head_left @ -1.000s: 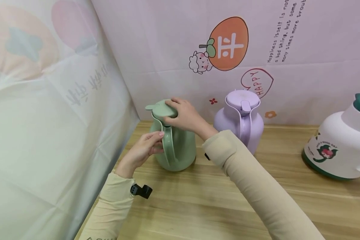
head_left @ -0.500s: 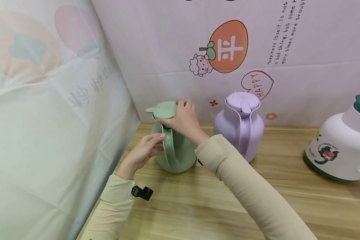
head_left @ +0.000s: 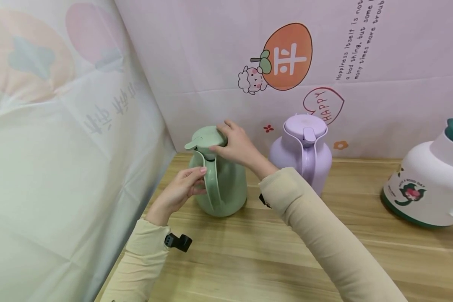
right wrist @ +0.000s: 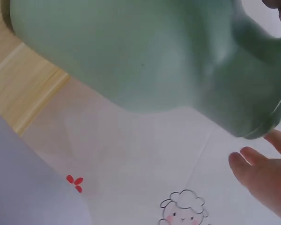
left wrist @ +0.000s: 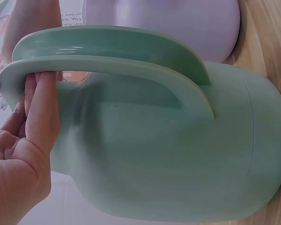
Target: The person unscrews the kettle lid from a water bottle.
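A green thermos jug stands upright on the wooden table, at the left in the head view. My left hand pinches the top part of its handle, the thumb on the outer side. In the left wrist view, fingers reach under the handle's upper curve. On top of the jug sits a round lid, whose tab points to the front left. My right hand grips the lid's right side, thumb at the front and fingers at the back. The right wrist view shows fingertips by the rim.
Just right of the green jug is a purple thermos jug, partly behind my right forearm. A white jug with a dark green lid stands farther right. A printed cloth wall rises behind the table, another cloth along its left.
The lid's tab has swung from the left toward the front, so the lid has turned. My right hand went round leftward, then back to the right. The left hand stays on the handle.
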The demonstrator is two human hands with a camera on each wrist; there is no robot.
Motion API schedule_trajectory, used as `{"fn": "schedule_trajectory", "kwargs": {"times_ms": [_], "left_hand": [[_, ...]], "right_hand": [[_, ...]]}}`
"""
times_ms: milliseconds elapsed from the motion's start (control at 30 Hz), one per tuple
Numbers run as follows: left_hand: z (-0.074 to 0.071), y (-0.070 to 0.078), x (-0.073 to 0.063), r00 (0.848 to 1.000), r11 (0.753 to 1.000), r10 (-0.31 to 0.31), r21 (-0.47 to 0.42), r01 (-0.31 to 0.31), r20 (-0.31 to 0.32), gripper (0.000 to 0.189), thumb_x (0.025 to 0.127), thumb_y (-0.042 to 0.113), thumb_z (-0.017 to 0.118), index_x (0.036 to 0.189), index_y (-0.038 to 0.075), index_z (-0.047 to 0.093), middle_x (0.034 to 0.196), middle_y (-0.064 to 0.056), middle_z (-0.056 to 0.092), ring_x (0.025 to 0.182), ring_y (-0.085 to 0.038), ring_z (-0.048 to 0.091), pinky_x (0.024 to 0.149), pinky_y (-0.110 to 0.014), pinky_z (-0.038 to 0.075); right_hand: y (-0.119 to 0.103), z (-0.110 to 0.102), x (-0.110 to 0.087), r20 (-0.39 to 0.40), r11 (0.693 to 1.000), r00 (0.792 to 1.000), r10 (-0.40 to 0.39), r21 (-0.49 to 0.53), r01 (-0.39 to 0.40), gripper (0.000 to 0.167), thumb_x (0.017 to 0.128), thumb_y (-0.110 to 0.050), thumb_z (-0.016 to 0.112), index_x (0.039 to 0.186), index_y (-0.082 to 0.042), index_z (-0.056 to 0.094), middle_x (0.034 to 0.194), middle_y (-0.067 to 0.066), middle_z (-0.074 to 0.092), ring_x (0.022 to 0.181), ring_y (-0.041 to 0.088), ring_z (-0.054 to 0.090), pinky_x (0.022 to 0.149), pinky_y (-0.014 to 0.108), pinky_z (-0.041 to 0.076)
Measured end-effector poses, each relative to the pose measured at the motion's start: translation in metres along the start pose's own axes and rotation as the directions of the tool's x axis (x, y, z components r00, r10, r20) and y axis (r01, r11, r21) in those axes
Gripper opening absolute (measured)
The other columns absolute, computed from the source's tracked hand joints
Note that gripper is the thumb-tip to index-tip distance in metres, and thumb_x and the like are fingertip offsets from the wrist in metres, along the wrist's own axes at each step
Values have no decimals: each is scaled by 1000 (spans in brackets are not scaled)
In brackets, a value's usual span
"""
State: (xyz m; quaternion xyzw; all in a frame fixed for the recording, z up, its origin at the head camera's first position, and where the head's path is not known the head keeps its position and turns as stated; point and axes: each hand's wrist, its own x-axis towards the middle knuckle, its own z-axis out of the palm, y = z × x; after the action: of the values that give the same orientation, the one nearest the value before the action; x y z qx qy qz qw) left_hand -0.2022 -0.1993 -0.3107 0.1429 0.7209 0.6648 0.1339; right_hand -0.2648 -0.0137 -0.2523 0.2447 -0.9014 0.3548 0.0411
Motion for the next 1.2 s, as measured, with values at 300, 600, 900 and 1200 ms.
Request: {"fn": "schedule_trajectory", "kwargs": {"times_ms": [300, 600, 900, 1200], "left_hand": [[0, 1, -1, 1000, 1000, -4, -9, 4, -6, 26, 102, 24, 41, 110, 8, 59, 91, 12, 66, 86, -2, 64, 79, -21, 56], [1, 3, 0, 1000, 1000, 1, -15, -1, -4, 22, 102, 24, 41, 104, 12, 60, 92, 11, 65, 86, -2, 65, 78, -21, 56], [2, 4, 0, 1000, 1000, 7, -11, -7, 0, 24, 102, 22, 40, 107, 8, 60, 91, 11, 66, 86, -2, 65, 78, -21, 56], [1, 2, -1, 1000, 1000, -10, -9, 10, -10, 23, 101, 23, 40, 103, 12, 60, 91, 10, 65, 86, -3, 64, 79, -21, 55]], "right_hand": [[-11, 11, -3, -98, 983, 990, -102, -162, 85, 59, 83, -46, 71, 129, -10, 59, 137, 12, 50, 130, 33, 40, 106, 44, 42], [-9, 3, -5, -58, 981, 987, -148, -136, 139, 50, 90, -31, 67, 132, -6, 57, 140, 17, 48, 131, 35, 41, 110, 46, 38], [-1, -2, -4, -98, 998, 993, -62, -24, 60, 55, 83, -32, 74, 129, -6, 59, 134, 18, 51, 125, 33, 47, 107, 44, 41], [1, -5, 0, 7, 995, 995, -99, 13, 99, 48, 87, -21, 68, 131, -5, 57, 148, 17, 40, 138, 36, 36, 114, 50, 33]]}}
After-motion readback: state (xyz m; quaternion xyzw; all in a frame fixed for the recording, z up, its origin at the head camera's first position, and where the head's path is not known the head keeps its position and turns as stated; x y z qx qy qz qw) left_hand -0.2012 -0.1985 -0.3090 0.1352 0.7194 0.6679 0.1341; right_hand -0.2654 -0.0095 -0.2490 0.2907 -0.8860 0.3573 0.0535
